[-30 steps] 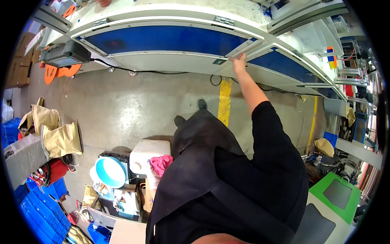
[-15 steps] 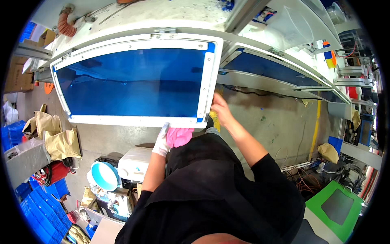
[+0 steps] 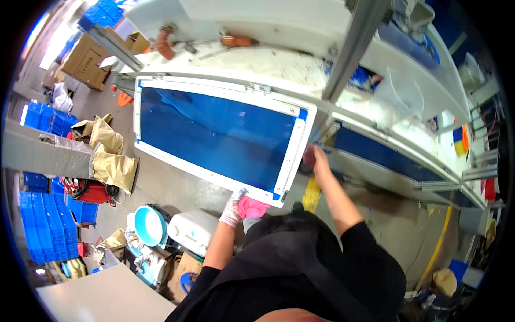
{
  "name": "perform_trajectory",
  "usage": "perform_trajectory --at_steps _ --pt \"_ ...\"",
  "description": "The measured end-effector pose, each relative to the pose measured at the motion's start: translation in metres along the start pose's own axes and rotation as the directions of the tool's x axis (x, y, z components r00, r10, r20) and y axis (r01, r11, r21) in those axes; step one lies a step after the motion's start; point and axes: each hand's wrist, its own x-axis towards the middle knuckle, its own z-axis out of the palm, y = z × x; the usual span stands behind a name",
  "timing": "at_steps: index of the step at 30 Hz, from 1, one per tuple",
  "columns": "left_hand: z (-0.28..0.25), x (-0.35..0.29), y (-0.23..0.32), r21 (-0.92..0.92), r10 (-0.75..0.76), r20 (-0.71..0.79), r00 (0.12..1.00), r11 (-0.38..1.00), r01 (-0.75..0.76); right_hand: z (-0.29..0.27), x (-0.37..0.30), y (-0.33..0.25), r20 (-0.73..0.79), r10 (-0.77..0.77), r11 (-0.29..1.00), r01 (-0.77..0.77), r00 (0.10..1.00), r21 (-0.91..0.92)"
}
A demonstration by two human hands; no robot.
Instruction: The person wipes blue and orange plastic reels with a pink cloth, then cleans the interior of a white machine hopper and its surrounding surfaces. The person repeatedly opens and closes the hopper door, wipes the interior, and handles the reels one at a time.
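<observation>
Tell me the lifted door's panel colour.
The door's panel is blue, seen best in the head view.

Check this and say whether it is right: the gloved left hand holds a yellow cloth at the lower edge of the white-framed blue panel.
The colour is wrong: the head view shows a pink cloth, not a yellow one. The gloved left hand does hold it at the lower edge of the white-framed blue panel.
</observation>
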Motion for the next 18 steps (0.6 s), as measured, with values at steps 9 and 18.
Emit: perform_trajectory --at_steps 9,18 --pt "-0.03 0.057 0.019 0.548 -0.094 -0.021 0.995 0.832 0.09 0.054 -0.01 0.019 0.027 -0.083 0.969 0.087 0.996 -0.233" --pt "-0.148 -0.093 0.138 0.35 0.308 -0.339 0.889 0.918 -0.185 0.055 0.039 0.022 -0.215 -0.194 0.902 0.087 0.957 -0.423"
